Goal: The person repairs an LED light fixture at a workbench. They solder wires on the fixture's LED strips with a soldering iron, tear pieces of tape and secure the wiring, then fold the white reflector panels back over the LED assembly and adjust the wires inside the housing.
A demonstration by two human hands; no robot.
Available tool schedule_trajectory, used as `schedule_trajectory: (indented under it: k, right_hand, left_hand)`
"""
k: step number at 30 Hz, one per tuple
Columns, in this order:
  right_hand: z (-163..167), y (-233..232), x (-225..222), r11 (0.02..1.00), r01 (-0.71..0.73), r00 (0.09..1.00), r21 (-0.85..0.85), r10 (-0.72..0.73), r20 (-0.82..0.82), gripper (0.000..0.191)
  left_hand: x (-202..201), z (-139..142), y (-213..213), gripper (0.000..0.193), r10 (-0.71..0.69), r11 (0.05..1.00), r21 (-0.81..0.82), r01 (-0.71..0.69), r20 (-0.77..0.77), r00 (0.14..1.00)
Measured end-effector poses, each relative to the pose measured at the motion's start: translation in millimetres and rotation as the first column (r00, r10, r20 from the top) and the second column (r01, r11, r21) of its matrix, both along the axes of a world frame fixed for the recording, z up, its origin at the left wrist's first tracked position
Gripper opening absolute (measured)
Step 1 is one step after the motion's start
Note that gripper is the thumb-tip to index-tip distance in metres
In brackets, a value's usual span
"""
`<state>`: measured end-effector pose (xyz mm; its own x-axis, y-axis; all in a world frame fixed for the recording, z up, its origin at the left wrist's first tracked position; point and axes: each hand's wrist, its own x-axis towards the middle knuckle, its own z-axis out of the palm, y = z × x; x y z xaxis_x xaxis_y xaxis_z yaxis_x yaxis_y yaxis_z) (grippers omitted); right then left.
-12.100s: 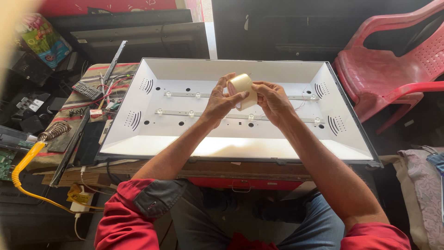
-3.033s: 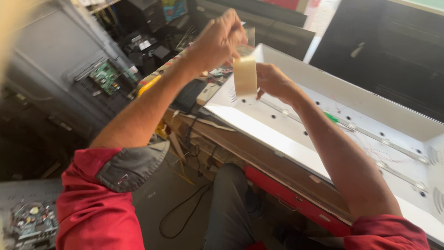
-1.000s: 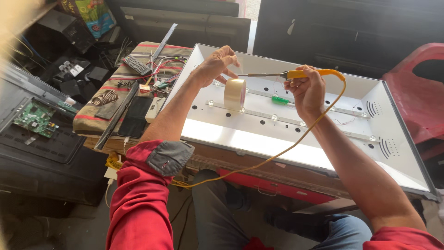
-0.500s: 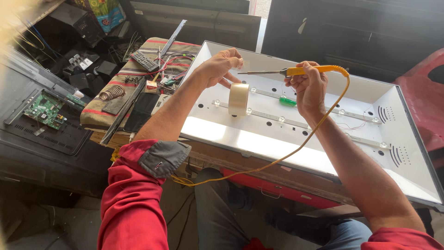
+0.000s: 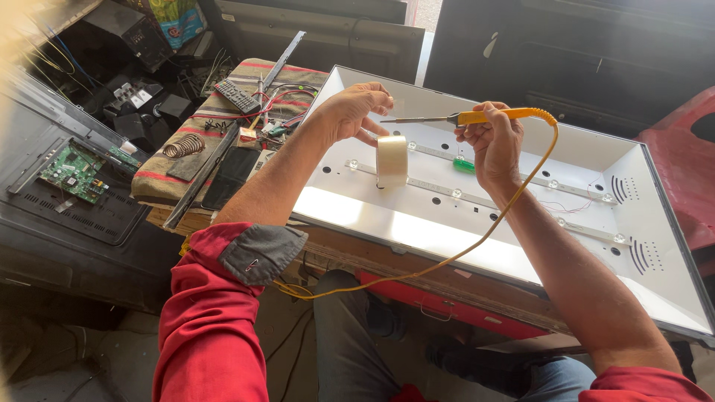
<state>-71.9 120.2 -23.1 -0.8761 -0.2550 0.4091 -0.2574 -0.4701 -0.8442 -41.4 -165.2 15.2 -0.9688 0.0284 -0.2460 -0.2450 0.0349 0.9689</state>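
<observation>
Fingers of right hand [image 5: 495, 141] gripped yellow soldering iron [image 5: 477, 117], long axis left-right, tip pointing left at left hand [image 5: 356, 112]. Left fingers loosely curled, holding nothing seen. Tape roll [image 5: 392, 161] stood just below, on white panel [image 5: 417, 227].

Glossy tape roll [image 5: 392, 160], orange plastic soldering iron [image 5: 477, 117], matt white panel [image 5: 417, 223]

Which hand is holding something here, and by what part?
The right hand grips the soldering iron by its yellow handle, tip pointing toward the left hand. The left hand holds nothing clearly; its fingers hover just above the upright tape roll.
</observation>
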Motion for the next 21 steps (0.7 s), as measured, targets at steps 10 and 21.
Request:
schedule_trajectory:
  k: [10,21]
  right_hand:
    - [-2,2,-6,1.0,0.008,1.0,0.019,-0.008,-0.008,0.025]
    - [-1,16,-9,0.998,0.052,0.998,-0.019,-0.052,0.038,0.023]
  left_hand:
    - [0,2,3,0.034,-0.011,1.0,0.02,0.011,-0.012,1.0]
    - [3,10,10,0.035,0.004,1.0,0.029,-0.004,0.005,1.0]
